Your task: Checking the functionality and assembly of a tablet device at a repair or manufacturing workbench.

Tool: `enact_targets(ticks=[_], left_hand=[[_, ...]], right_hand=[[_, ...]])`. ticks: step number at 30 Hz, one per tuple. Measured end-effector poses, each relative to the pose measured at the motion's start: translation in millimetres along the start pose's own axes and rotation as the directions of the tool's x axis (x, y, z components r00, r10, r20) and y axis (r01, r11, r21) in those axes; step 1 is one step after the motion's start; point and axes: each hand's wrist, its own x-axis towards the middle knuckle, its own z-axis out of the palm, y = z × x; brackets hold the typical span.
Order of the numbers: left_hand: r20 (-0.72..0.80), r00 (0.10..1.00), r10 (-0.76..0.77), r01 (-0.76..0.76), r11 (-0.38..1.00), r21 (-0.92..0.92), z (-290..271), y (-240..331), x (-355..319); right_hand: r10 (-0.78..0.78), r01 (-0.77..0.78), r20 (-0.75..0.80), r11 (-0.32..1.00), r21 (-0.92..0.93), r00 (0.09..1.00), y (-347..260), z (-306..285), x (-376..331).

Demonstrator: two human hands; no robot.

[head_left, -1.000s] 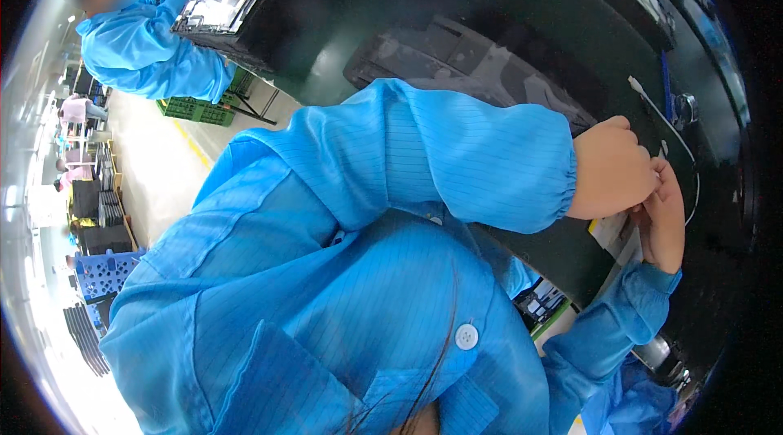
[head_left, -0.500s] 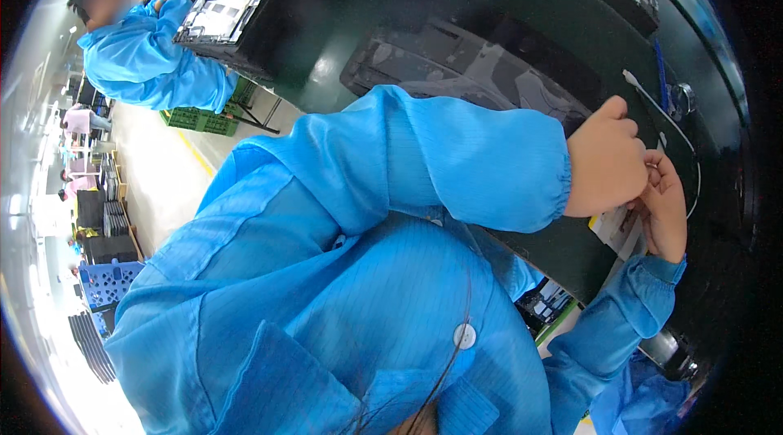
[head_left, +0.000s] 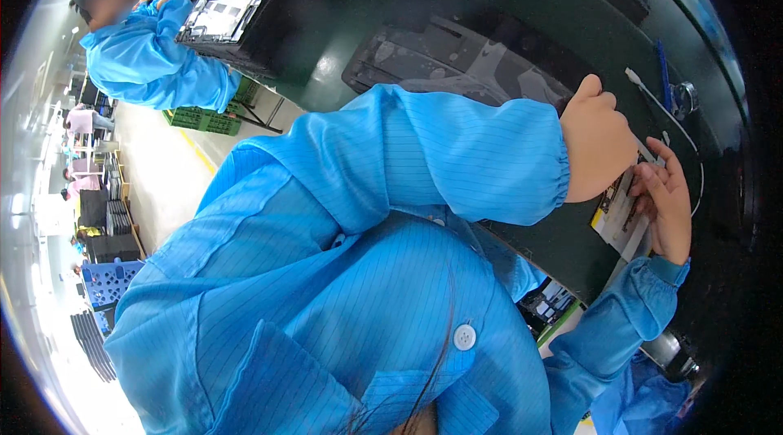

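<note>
My left hand (head_left: pixel 599 145) is closed above the dark green table, knuckles up and the undersides of its fingers hidden. My right hand (head_left: pixel 669 205) is right beside it, with thumb and forefinger parted. A thin whitish strip (head_left: pixel 646 148) shows between the two hands; I cannot tell which one touches it. Below them lies a flat grey-white piece (head_left: pixel 617 221) with a yellow and black edge, partly covered by both hands. Left of my left hand, a dark flat panel (head_left: pixel 440 60), covered in part by clear film, lies on the table.
A white cable (head_left: pixel 665 113), a blue stick-like tool (head_left: pixel 664 76) and a round metal or glass item (head_left: pixel 685 98) lie beyond my right hand. A stack of dark panels (head_left: pixel 232 11) stands at the far left. Another person in blue (head_left: pixel 151 60) works beside it.
My hands have drawn slightly apart. My right thumb and forefinger have parted, my left hand has shifted slightly left, and more of the grey-white piece and the strip shows.
</note>
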Motion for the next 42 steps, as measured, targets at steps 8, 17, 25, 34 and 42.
enact_targets(ticks=[8,17,25,34,42], left_hand=[[0.04,0.999,0.009,-0.008,1.0,-0.018,-3.9,2.1,1.3],[0.04,0.998,0.038,-0.037,0.999,-0.023,-1.2,-0.4,0.2],[0.067,0.997,0.046,-0.042,0.998,-0.052,2.7,-0.3,0.7],[-0.008,0.999,0.042,-0.043,0.996,-0.078,3.0,1.5,2.7],[0.038,0.998,0.044,-0.043,0.998,-0.046,2.1,3.1,1.7]], right_hand=[[-0.005,0.005,-0.01,1.0,-0.025,1.0,-0.3,-2.7,-5.3],[0.002,-0.002,-0.013,0.999,-0.045,1.0,-1.5,1.4,-2.4],[0.012,-0.012,0.011,1.0,-0.017,1.0,3.0,-1.9,-0.3],[0.01,-0.009,0.023,0.998,-0.056,1.0,6.1,1.5,5.5],[-0.036,0.035,-0.012,0.994,-0.107,0.999,12.0,5.4,9.6]])
